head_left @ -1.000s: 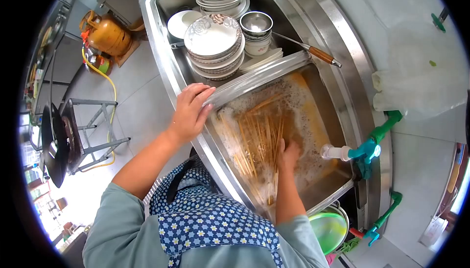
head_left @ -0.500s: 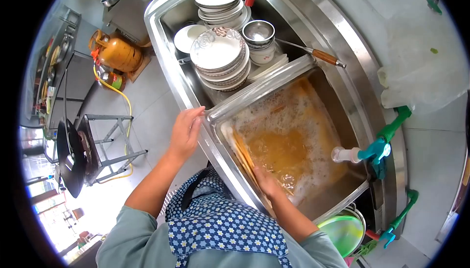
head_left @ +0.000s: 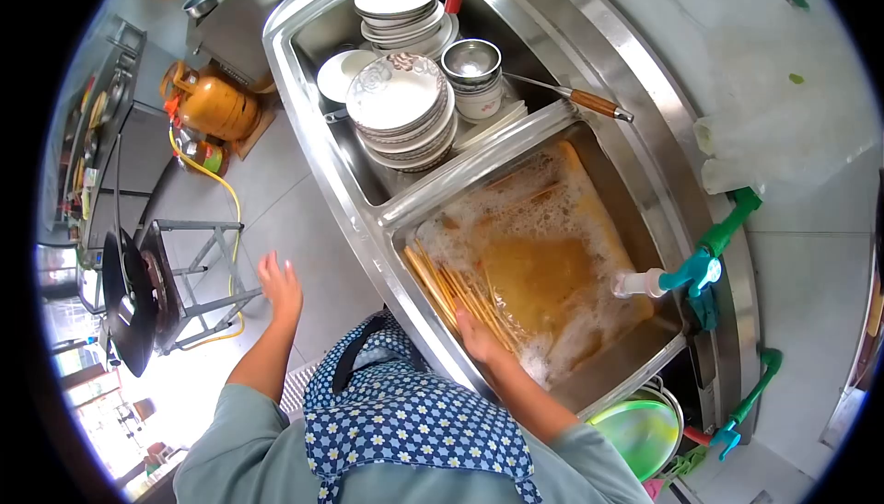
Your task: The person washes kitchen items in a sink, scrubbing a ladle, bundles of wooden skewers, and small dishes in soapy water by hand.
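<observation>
My right hand is at the left wall of the soapy sink basin, closed around a loose bundle of wooden chopsticks. The chopsticks lean along the basin wall, fanned out, with their lower parts in brownish, foamy water. Some of my right fingers are hidden behind the sticks and in the foam. My left hand is held out over the floor, left of the sink, with its fingers stretched and nothing in it.
The far basin holds stacked plates, bowls and a wooden-handled ladle. A tap reaches over the near basin. A green basin stands below right. On the left are a metal stand, a wok and an orange gas cylinder.
My left hand has left the sink rim and moved left over the floor. The chopsticks have spread wider in my right hand, which has shifted slightly left.
</observation>
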A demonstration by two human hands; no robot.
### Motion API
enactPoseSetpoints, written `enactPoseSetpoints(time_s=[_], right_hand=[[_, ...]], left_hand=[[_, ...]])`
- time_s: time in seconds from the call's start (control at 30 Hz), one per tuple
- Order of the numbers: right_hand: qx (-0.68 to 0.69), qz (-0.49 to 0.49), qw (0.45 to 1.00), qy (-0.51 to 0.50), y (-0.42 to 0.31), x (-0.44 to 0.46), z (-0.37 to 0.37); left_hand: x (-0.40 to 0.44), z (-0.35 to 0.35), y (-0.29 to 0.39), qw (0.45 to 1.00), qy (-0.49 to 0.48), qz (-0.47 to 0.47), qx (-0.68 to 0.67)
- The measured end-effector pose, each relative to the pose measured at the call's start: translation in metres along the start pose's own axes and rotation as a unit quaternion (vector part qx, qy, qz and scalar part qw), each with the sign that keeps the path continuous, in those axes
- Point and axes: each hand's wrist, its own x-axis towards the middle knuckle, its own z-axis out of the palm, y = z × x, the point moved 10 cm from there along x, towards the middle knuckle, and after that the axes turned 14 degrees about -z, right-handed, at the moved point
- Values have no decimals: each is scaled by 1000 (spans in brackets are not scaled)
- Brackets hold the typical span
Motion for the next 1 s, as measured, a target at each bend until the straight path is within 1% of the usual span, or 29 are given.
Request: enactPoseSetpoints(time_s=[0.03,0.07,0.1,0.13,0.17,0.2,0.23,0.27,0.3,0.33,0.37,0.43,0.47,0.5,0.53,0.57,0.63,0.67,0.7,0.73,0.77,0.83,0.87,0.9,0.97,1.0], right_hand=[[1,-2,1000,1,9,8,4],[-63,-50,996,43,19,23,-3],[-126,-95,984,87,6,31,-13],[-169,-172,960,141,-14,30,-22],[-171,-170,961,138,-14,27,-26],[-219,-82,971,49,-30,24,-31],[-267,7,963,-42,-31,19,-36],[-282,-130,947,82,-50,16,-59],[-283,-96,938,177,-50,15,-94],[-281,-58,918,274,-52,15,-125],[-282,-57,918,273,-47,28,-129],[-362,78,887,275,0,45,-140],[-365,74,885,279,10,54,-138],[-309,30,926,216,22,72,-112],[-248,-9,957,147,23,78,-79],[-248,-6,958,146,24,73,-64],[-121,87,978,149,17,57,-45],[-122,85,978,148,-2,45,-46],[-28,88,988,122,-18,28,-39],[68,93,989,95,-22,17,-27],[71,96,988,96,-15,13,-19],[-60,16,991,118,-23,15,-18],[-98,27,993,60,-14,27,-14],[-96,29,993,61,-7,32,-13],[-147,40,985,85,8,45,-16],[-151,38,984,88,16,39,-18]], left_hand=[[-15,6,-18,998,-20,12,50],[-28,14,-39,996,-49,43,63],[-34,15,-39,991,-80,75,76],[-38,13,-43,991,-81,74,77],[-44,14,-51,991,-104,65,57],[-49,14,-48,990,-124,53,32],[-51,16,-45,991,-123,44,28],[-50,16,-38,991,-121,56,4],[-50,11,-35,989,-125,73,-13],[-50,9,-32,989,-129,70,-7],[-47,13,-22,989,-132,65,-12],[-44,19,-14,988,-136,62,-21],[-42,31,-13,984,-167,48,-38],[-41,39,-15,978,-198,30,-53],[-45,35,-13,978,-200,26,-50],[-48,36,-10,974,-215,8,-70],[-46,40,-6,970,-224,-8,-97],[-48,48,-11,964,-247,-21,-95],[-53,55,-17,958,-271,-33,-90],[-55,52,-18,957,-274,-34,-86],[-58,51,-17,957,-278,-32,-79],[-61,55,-18,955,-286,-29,-71],[-63,60,-25,954,-287,-32,-79],[-62,61,-29,954,-287,-33,-86],[-59,59,-31,954,-288,-17,-74],[-59,62,-27,954,-291,-9,-69]])
